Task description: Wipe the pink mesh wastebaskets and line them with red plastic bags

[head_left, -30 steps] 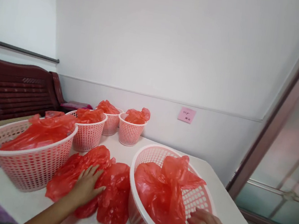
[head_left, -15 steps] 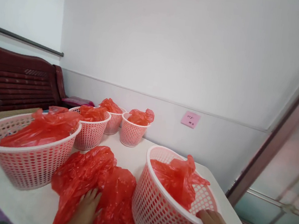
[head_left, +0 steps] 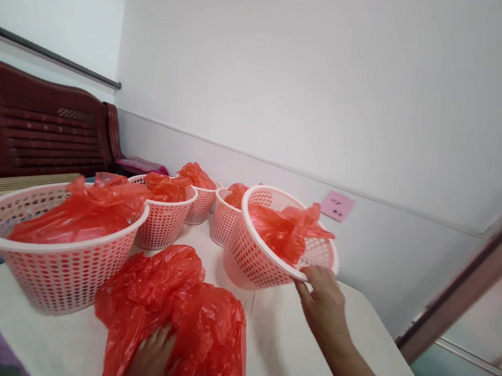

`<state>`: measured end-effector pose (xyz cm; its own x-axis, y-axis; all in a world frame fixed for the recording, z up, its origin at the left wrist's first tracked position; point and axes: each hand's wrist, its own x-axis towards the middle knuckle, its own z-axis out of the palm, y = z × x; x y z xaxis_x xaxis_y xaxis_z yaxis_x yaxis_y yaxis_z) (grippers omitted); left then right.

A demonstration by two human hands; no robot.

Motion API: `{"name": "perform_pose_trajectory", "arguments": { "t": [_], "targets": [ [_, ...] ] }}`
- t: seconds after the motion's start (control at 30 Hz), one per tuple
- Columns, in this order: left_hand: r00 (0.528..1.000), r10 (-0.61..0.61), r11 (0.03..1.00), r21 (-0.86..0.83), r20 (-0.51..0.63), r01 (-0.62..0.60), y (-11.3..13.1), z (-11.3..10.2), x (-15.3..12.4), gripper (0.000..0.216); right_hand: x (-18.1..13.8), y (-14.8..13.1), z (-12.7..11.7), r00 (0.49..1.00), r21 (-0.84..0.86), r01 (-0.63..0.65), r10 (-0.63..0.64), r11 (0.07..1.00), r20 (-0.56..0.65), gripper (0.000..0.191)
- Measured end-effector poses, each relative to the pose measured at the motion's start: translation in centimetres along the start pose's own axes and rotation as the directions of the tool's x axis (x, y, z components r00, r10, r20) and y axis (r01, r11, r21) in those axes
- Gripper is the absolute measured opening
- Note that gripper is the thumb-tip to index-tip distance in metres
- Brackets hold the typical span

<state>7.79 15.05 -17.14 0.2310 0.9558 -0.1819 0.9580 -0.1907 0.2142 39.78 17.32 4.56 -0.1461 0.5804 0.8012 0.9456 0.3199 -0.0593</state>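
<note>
My right hand (head_left: 323, 296) grips the near rim of a pink perforated basket (head_left: 255, 256), which is tilted and lifted off the white table (head_left: 293, 360). A crumpled red plastic bag (head_left: 285, 229) lies inside it. My left hand (head_left: 151, 363) rests with its fingers flat on a loose pile of red plastic bags (head_left: 179, 314) at the table's front. A large pink basket (head_left: 60, 261) holding another red bag (head_left: 86, 209) stands to the left of the pile.
Three smaller pink baskets with red bags stand at the back: one (head_left: 164, 220), one (head_left: 200, 200) and one (head_left: 223, 221) partly behind the lifted basket. A pink sticky note (head_left: 337, 206) is on the wall. A dark red wooden bench (head_left: 32, 128) stands left; a glass door (head_left: 480, 341) stands right.
My right hand has lifted the basket by its rim and carried it away from me toward the back baskets. My left hand has slid nearer to me on the bag pile.
</note>
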Motion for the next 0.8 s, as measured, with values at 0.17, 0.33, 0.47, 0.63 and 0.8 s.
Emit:
{"name": "perform_pose_trajectory", "arguments": {
  "t": [0.17, 0.33, 0.47, 0.63, 0.8],
  "targets": [
    [0.998, -0.053, 0.997, -0.058, -0.021, 0.052, -0.1, 0.5, 0.8, 0.058, 0.7, -3.4, 7.3, 0.977, -0.059, -0.072, 0.082, 0.996, 0.197, 0.014],
    [0.997, -0.057, 0.994, -0.092, -0.048, 0.053, -0.7, 2.2, 1.9, 0.058, 0.0, -5.1, 10.1, 0.955, -0.120, -0.131, 0.158, 0.984, 0.252, 0.010],
    [0.997, -0.060, 0.993, -0.103, -0.050, 0.055, -0.4, 1.2, 1.3, 0.058, 0.0, -4.3, 9.3, 0.944, -0.183, -0.155, 0.200, 0.971, 0.261, 0.013],
    [0.999, -0.041, 0.992, -0.119, 0.004, 0.041, 0.4, -1.0, 0.0, 0.063, 0.0, -3.9, 9.4, 0.938, -0.247, -0.160, 0.225, 0.956, 0.263, 0.009],
    [0.998, -0.029, 0.990, -0.140, -0.054, 0.021, 0.3, -0.6, 0.0, 0.060, -0.4, -5.2, 11.4, 0.936, -0.225, -0.144, 0.206, 0.964, 0.284, 0.008]
  ]
}}
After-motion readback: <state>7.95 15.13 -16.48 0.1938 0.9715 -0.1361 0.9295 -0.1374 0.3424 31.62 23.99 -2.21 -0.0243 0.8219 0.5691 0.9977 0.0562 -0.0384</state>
